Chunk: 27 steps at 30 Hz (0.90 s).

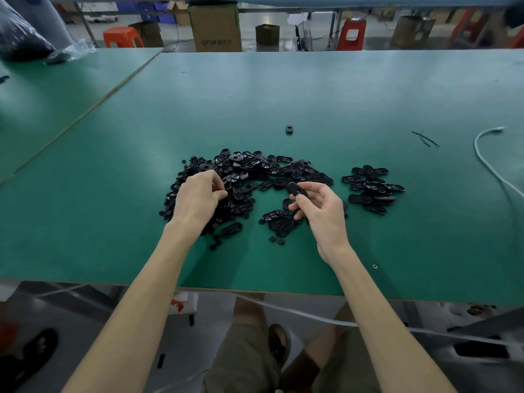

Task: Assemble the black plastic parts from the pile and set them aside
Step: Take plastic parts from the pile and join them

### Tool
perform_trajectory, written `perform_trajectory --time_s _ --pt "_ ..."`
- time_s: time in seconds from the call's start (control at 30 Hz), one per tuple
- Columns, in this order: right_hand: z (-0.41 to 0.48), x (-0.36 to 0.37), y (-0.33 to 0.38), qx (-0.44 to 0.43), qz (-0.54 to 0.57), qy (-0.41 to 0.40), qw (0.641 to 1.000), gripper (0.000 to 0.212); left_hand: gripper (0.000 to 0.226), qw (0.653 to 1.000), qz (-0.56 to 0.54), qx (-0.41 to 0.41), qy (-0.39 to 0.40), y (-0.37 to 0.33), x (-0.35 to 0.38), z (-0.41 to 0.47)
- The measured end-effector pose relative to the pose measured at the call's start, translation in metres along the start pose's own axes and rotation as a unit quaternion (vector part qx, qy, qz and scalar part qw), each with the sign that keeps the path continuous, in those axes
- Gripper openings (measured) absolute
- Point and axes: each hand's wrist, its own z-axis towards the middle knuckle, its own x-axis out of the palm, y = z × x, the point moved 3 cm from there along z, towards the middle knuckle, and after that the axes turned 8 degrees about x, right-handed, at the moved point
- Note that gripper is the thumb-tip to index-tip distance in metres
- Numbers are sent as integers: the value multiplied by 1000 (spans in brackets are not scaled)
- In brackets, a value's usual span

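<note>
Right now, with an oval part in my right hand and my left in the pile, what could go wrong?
The right hand pinches the black oval plastic part by fingertips; it could slip into the pile of black plastic parts. The left hand, reaching there, may scatter pieces toward the set-aside cluster of black ovals, mixing them.

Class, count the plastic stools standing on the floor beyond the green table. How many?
2 for certain: an orange stool at back left, a red stool right of centre. Reddish shapes at far right may be more, too blurred to tell.
</note>
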Motion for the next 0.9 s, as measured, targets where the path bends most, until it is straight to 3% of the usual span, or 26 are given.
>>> perform_trajectory --time_s 0.1,0.23,0.5,0.7,0.9 --pt "0 0 0 0 -1 0 1000 17 9 999 -10 7 -32 -2 -1 0" --pt "-1 0 1 -4 -4 3 1000 17 9 989 -144 18 -32 -19 1 -1" --pt "-2 1 2 -13 6 -5 1000 19 14 925 -374 66 17 -77 37 -16" --pt "-2 -1 3 -18 24 -4 1000 18 14 921 -381 63 -45 -82 57 -25" --pt "-1 -2 1 -12 39 -7 999 21 16 903 -422 60 -53 -78 65 -29"
